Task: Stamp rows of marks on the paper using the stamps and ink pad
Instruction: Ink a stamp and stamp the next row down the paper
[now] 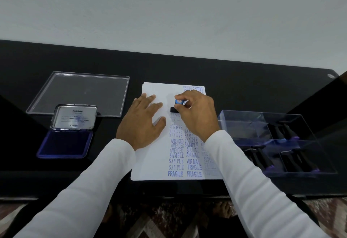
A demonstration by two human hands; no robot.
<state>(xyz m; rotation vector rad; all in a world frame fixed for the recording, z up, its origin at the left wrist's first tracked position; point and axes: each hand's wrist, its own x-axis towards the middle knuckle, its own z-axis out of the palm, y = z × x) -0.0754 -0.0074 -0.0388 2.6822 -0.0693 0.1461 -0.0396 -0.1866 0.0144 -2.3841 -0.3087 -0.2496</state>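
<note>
Head view: bench [244,72], mid-frame.
Paper [150,162]: centre; printed rows fill its right side.
Left hand [142,123]: fingers flat, pinning the sheet against sliding.
Right hand [195,112]: pinches stamp [175,106], pressed onto the paper.
Ink pad [65,144]: open, lower left.
Room: the paper's left side is bare.

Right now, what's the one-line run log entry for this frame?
phase: stamping | left hand: flat on paper | right hand: pressing stamp onto paper | ink pad: open, left
</note>
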